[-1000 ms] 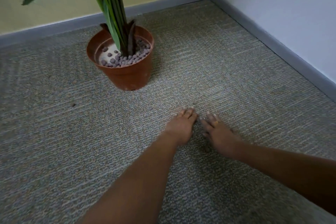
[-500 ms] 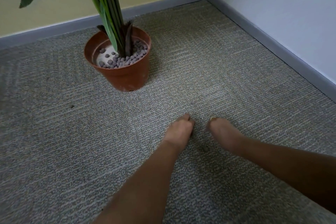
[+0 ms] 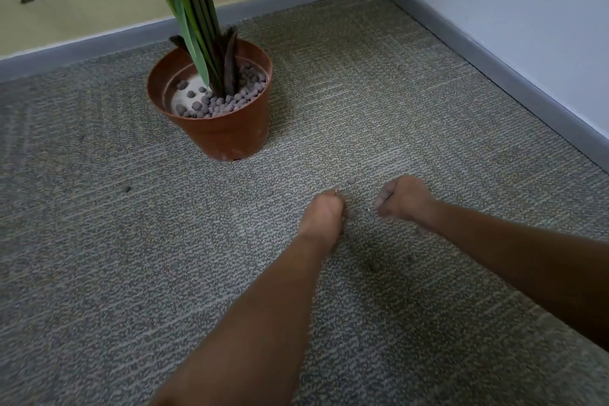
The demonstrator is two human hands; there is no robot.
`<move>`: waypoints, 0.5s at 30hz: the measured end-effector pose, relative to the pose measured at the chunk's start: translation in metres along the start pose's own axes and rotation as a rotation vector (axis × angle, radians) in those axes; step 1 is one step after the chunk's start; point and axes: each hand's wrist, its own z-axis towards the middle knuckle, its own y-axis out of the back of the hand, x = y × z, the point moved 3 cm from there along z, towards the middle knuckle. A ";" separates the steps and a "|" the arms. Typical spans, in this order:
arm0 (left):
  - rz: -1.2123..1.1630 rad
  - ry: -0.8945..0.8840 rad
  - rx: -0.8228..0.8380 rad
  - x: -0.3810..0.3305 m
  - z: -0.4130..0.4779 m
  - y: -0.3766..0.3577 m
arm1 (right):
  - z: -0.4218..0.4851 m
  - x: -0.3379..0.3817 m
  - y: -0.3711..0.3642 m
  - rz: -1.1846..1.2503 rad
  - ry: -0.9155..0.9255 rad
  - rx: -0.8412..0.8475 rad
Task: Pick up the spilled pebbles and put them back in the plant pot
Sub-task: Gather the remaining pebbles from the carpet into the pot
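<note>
Since the frame a second earlier, both hands have gone from lying flat with fingers spread on the carpet to curled grips. Left hand (image 3: 324,217): fingers tucked under, knuckles up, low over the carpet. Right hand (image 3: 405,198): a loose fist, just beside the left and apart from it. Whether either grip encloses anything cannot be told, since the palms face down.

Spilled grey-brown round pebbles (image 3: 351,180) lie scattered about the grips on the grey-beige woven carpet floor (image 3: 99,273). One is just beyond the gap between the hands and one is near the left hand on its outer side. Another lies well apart toward the floor's left edge, and two are on the near side, between the forearms.

Terracotta-coloured round plastic plant pot (image 3: 227,135): upright on the floor, ahead and to the left of both grips, toward the far edge. It carries a layer of potted pebbles (image 3: 224,102) around the stems of a green strap-leaved plant (image 3: 197,10), with a pale bare patch on its left side.

Judged step: gathering, with delivery to the pot not yet made. The left hand is the nearer to the pot, so a carry would run forward and leftward, up over the near rim. The stems crowd the middle, so the bare patch probably offers the easier drop.
</note>
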 end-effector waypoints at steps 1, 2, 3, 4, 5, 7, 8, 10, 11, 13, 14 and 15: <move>-0.025 0.038 -0.016 0.003 0.000 0.001 | 0.001 0.000 0.001 0.020 0.002 0.020; -0.040 0.058 -0.024 0.004 0.000 0.002 | 0.002 0.001 0.002 0.039 0.000 0.027; -0.056 0.067 -0.027 0.006 0.000 0.002 | 0.003 0.002 0.002 0.060 -0.003 0.024; -0.076 0.072 -0.031 0.007 0.000 0.004 | 0.004 0.004 0.002 0.085 -0.006 0.017; -0.098 0.077 -0.044 0.009 -0.001 0.005 | 0.005 0.006 0.001 0.129 -0.011 0.007; -0.170 0.087 -0.106 0.015 -0.004 0.012 | 0.006 0.012 0.000 0.275 -0.042 0.008; -0.218 0.091 -0.147 0.018 -0.006 0.017 | 0.007 0.017 0.000 0.343 -0.047 0.012; -0.303 0.091 -0.227 0.027 -0.009 0.033 | 0.011 0.031 0.002 0.448 -0.028 0.031; -0.327 0.087 -0.276 0.032 -0.011 0.044 | 0.011 0.040 0.003 0.500 -0.005 0.043; -0.377 0.099 -0.389 0.047 -0.014 0.072 | 0.011 0.063 0.007 0.592 0.052 0.067; -0.411 0.111 -0.448 0.055 -0.016 0.089 | 0.011 0.077 0.009 0.627 0.085 0.082; -0.443 0.115 -0.511 0.062 -0.018 0.106 | 0.010 0.092 0.011 0.662 0.124 0.097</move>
